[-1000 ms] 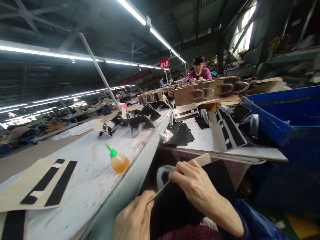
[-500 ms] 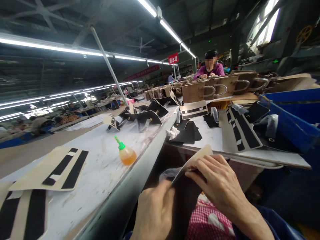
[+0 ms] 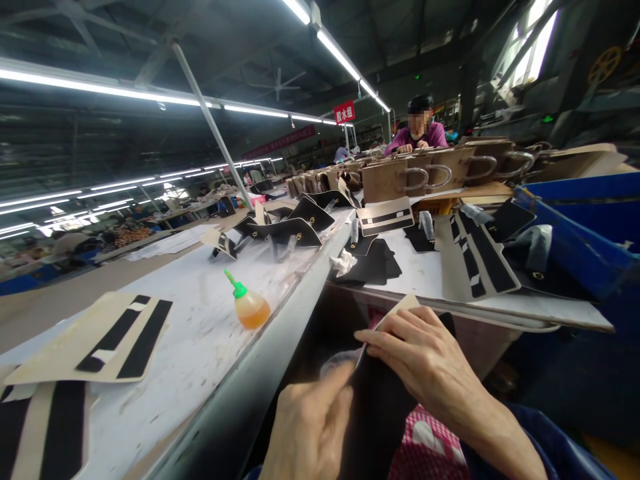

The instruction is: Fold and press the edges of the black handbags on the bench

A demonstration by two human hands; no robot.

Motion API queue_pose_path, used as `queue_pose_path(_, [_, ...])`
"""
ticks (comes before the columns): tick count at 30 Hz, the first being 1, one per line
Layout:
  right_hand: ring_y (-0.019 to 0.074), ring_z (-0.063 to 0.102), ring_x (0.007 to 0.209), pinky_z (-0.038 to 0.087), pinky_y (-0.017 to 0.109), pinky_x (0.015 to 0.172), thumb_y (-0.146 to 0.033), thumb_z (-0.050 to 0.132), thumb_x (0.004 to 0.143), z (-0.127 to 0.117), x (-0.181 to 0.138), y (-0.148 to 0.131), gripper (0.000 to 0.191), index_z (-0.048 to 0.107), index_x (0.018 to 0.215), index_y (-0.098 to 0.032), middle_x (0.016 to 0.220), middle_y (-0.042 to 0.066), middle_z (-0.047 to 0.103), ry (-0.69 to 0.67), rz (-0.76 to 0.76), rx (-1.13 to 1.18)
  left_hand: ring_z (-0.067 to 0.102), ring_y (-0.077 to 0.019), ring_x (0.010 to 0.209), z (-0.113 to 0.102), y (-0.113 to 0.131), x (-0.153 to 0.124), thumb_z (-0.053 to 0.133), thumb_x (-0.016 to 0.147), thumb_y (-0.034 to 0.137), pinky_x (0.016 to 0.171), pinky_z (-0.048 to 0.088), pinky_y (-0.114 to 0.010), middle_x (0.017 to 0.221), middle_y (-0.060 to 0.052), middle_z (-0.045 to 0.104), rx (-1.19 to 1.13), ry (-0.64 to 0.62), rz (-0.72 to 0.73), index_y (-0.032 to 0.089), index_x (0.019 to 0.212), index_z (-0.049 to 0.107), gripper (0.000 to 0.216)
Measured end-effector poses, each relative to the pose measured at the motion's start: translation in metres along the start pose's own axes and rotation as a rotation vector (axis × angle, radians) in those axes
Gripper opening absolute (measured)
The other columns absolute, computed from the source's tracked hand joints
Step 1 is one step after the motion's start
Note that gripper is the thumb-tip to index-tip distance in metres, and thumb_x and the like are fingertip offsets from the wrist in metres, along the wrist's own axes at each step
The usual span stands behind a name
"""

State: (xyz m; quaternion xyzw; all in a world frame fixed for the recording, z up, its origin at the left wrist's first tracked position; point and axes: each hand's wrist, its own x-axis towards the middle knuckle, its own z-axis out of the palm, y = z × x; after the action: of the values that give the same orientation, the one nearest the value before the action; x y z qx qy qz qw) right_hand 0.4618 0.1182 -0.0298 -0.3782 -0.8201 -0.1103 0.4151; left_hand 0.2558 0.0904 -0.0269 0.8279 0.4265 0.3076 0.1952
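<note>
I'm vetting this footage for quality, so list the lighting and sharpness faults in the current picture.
Head view: the ceiling lights and the window glare white; head view: the left hand is blurred toward its fingertips, while the right hand looks sharper; head view: the black panel shows little surface detail.

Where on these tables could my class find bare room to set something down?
The long white table shows bare top between the striped panels and the bottle, and on the bottle's near side. Beyond it, black flaps crowd together; the side table, mostly covered, has a small gap beside dark sheets.
</note>
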Motion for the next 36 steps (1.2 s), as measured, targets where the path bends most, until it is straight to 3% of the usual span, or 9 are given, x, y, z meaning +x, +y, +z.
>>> queue_pose_path(5, [0.0175, 0.053, 0.073, 0.031, 0.034, 0.074, -0.028, 0.034, 0.104, 0.001, 0.002, -0.003, 0.037, 0.069, 0.092, -0.022, 0.078, 0.003, 0.061, -0.028, 0.001, -0.014, 0.070, -0.0127, 0.065, 0.000, -0.006, 0.001, 0.040, 0.096, 0.022, 0.060, 0.050, -0.018, 0.079, 0.001, 0.072, 0.046, 0.032, 0.045, 0.028, 0.124, 0.063, 0.037])
queue_pose_path(11, [0.0171, 0.048, 0.066, 0.029, 0.036, 0.070, -0.037, 0.017, 0.104, 0.020, 0.006, -0.016, 0.057, 0.065, 0.079, -0.018, 0.073, 0.003, 0.058, -0.010, -0.005, -0.045, 0.074, -0.0247, 0.070, 0.023, -0.009, 0.013, 0.039, 0.090, 0.014, 0.057, 0.053, -0.029, 0.082, -0.004, 0.077, 0.384, 0.053, -0.163, 0.022, 0.098, 0.067, 0.031])
queue_pose_path(16, [0.0185, 0.052, 0.069, 0.031, 0.035, 0.071, -0.030, 0.032, 0.105, 0.015, 0.006, -0.018, 0.040, 0.066, 0.090, -0.017, 0.073, 0.003, 0.063, 0.061, -0.016, -0.136, 0.074, -0.0223, 0.062, 0.041, -0.012, 0.023, 0.041, 0.092, 0.016, 0.051, 0.052, -0.027, 0.074, -0.002, 0.077, 0.384, 0.291, -0.079, 0.022, 0.098, 0.068, 0.028])
queue_pose_path(19, [0.0203, 0.058, 0.081, 0.035, 0.036, 0.078, -0.030, 0.043, 0.103, -0.006, 0.001, -0.009, 0.025, 0.064, 0.107, -0.017, 0.083, 0.003, 0.069, 0.155, 0.001, -0.177, 0.074, -0.0193, 0.062, 0.032, -0.022, 0.018, 0.044, 0.093, 0.020, 0.052, 0.052, -0.023, 0.072, 0.000, 0.076, 0.326, 0.328, -0.004, 0.024, 0.102, 0.068, 0.026])
queue_pose_path(22, [0.0184, 0.060, 0.077, 0.040, 0.035, 0.077, -0.032, 0.054, 0.098, -0.022, -0.004, 0.004, 0.016, 0.064, 0.104, -0.020, 0.081, 0.001, 0.069, 0.221, 0.075, -0.150, 0.074, -0.0183, 0.065, 0.016, -0.029, 0.010, 0.044, 0.095, 0.025, 0.057, 0.054, -0.022, 0.076, -0.002, 0.077, 0.297, 0.368, 0.002, 0.020, 0.104, 0.069, 0.027])
queue_pose_path(27, [0.0172, 0.062, 0.072, 0.049, 0.030, 0.062, -0.035, 0.061, 0.093, -0.019, -0.006, 0.019, 0.016, 0.064, 0.084, -0.022, 0.079, 0.002, 0.064, 0.356, 0.224, 0.074, 0.076, -0.0180, 0.078, 0.007, -0.024, 0.000, 0.046, 0.096, 0.029, 0.069, 0.057, -0.020, 0.093, -0.006, 0.079, 0.243, 0.418, -0.002, 0.018, 0.107, 0.071, 0.029])
queue_pose_path(30, [0.0196, 0.066, 0.086, 0.054, 0.030, 0.070, -0.037, 0.061, 0.092, -0.013, -0.007, 0.022, 0.020, 0.064, 0.080, -0.021, 0.095, 0.007, 0.065, 0.356, 0.345, 0.297, 0.076, -0.0165, 0.079, 0.006, -0.015, -0.002, 0.048, 0.095, 0.029, 0.076, 0.057, -0.018, 0.095, -0.005, 0.079, 0.163, 0.421, 0.046, 0.019, 0.109, 0.072, 0.029])
queue_pose_path(33, [0.0226, 0.064, 0.100, 0.054, 0.031, 0.079, -0.042, 0.065, 0.088, -0.014, -0.010, 0.024, 0.024, 0.066, 0.078, -0.021, 0.108, 0.009, 0.064, 0.337, 0.444, 0.455, 0.075, -0.0138, 0.070, 0.004, -0.007, -0.005, 0.051, 0.093, 0.028, 0.071, 0.057, -0.015, 0.086, -0.003, 0.079, 0.083, 0.397, 0.060, 0.020, 0.109, 0.073, 0.028])
queue_pose_path(36, [0.0222, 0.065, 0.094, 0.054, 0.029, 0.074, -0.048, 0.070, 0.082, -0.019, -0.012, 0.023, 0.029, 0.068, 0.075, -0.020, 0.104, 0.009, 0.066, 0.308, 0.568, 0.637, 0.074, -0.0118, 0.070, 0.001, -0.001, -0.008, 0.054, 0.092, 0.023, 0.069, 0.056, -0.012, 0.088, -0.002, 0.079, 0.015, 0.375, 0.079, 0.022, 0.112, 0.073, 0.027])
